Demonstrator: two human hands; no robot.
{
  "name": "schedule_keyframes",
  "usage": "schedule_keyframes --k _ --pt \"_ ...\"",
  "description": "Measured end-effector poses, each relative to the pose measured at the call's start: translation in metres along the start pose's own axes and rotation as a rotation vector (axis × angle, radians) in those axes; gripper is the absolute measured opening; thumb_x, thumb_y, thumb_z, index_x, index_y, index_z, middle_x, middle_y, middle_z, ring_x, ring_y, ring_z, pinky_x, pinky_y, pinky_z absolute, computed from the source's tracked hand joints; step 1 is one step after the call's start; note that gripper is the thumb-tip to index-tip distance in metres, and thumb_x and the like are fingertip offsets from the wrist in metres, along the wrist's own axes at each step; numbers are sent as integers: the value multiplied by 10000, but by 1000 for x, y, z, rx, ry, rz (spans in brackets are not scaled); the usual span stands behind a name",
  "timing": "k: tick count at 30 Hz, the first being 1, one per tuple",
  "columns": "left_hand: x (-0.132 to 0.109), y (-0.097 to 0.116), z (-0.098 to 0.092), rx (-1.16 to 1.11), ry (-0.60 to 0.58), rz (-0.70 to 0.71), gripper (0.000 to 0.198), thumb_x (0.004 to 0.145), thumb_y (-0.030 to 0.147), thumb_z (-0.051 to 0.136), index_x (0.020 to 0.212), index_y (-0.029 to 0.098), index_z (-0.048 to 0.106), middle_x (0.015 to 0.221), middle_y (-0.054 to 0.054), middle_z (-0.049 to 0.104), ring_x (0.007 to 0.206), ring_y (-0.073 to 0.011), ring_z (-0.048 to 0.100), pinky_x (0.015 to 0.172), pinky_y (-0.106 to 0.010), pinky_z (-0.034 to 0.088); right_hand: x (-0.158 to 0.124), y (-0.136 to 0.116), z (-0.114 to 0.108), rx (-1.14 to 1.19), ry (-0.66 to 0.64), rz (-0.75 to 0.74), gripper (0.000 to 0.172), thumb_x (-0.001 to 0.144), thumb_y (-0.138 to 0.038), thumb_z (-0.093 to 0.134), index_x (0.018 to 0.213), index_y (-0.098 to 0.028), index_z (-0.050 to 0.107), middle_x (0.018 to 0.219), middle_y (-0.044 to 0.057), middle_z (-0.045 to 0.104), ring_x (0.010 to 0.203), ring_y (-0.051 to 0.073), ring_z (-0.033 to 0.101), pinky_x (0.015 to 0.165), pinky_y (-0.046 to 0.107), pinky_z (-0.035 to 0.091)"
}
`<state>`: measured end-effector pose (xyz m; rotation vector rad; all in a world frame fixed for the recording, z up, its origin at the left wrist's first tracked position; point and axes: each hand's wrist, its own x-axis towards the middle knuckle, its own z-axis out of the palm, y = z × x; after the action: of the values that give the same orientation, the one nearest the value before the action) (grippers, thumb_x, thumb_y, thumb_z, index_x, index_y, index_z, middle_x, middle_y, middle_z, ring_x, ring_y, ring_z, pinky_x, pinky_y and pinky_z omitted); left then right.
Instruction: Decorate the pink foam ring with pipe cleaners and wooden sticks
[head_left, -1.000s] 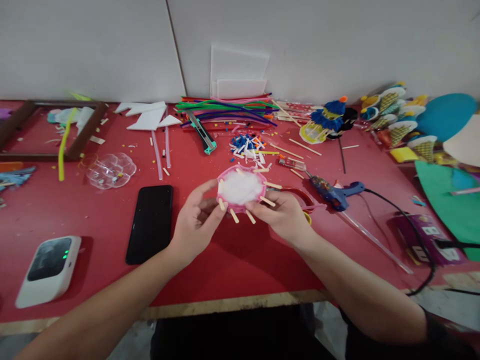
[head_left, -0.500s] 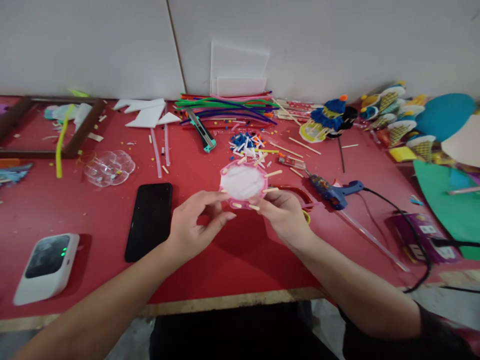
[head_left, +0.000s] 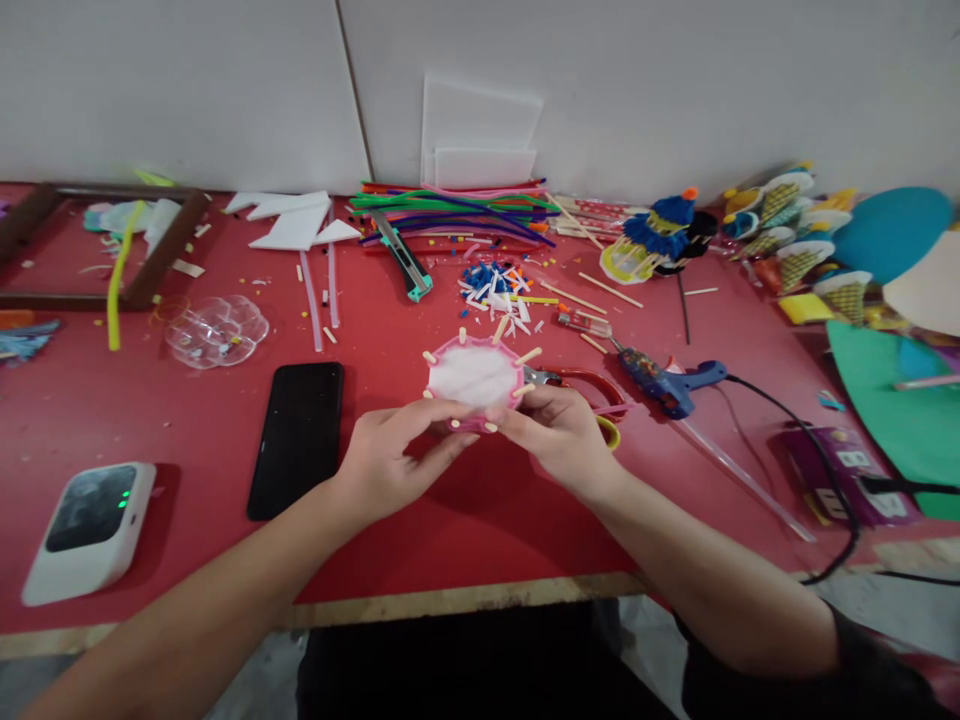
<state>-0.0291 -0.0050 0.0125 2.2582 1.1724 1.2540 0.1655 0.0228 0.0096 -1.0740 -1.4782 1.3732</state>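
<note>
A small round craft piece (head_left: 474,375), with a white face, a pink rim and several short wooden sticks standing out around its edge, is held up over the middle of the red table. My left hand (head_left: 397,445) pinches its near left edge between thumb and fingers. On the near right, my right hand (head_left: 559,435) grips the rim, its thumb on the white face. Some fingertips are hidden behind the piece. Partly covered by my right hand, red-handled pliers (head_left: 596,380) lie on the table.
Right of my hands lies a blue glue gun (head_left: 667,382) with a black cable. A black phone (head_left: 296,440) and white device (head_left: 90,532) sit left. Behind are a cutter knife (head_left: 405,260), pipe cleaners (head_left: 457,210), cut scraps (head_left: 499,290) and a blue-hatted figure (head_left: 660,230).
The craft piece has shifted slightly left and toward me and its face has tilted. Both hands keep hold of it, and my left thumb has moved in closer against it.
</note>
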Motion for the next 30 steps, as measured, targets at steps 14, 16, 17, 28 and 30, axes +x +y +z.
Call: schedule_keyframes --k 14,16,17,28,30 --pt "0 2 -1 35 -13 -187 98 884 251 641 950 196 686 856 -27 788 719 -147 750 657 -201 579 -6 -5 -4 -596 330 -476 192 816 -353 715 855 -208 596 728 -12 620 631 121 571 572 244 471" --pt "0 3 0 -39 3 -232 97 882 244 639 954 192 680 846 -25 788 723 -150 755 648 -192 585 -6 -5 -7 -705 321 -720 105 847 -233 681 928 -223 616 797 6 635 723 140 602 660 273 499" --pt "0 3 0 -82 9 -256 95 881 238 637 953 190 677 840 -24 788 722 -149 757 647 -187 589 -6 -5 -8 -752 298 -820 116 853 -175 659 952 -230 633 834 16 643 766 148 612 697 288 503" --pt "1 2 1 -284 -22 -310 102 878 249 639 949 188 680 849 -30 787 721 -154 760 692 -210 616 -6 -4 -4 -906 406 -965 162 857 -104 639 837 -238 727 787 11 681 788 155 613 740 323 458" --pt "0 2 1 -256 -20 -293 94 880 261 637 930 195 681 848 -25 787 714 -154 758 696 -216 617 -7 -5 -6 -886 321 -953 143 853 -109 634 855 -220 724 786 29 673 756 154 610 698 305 483"
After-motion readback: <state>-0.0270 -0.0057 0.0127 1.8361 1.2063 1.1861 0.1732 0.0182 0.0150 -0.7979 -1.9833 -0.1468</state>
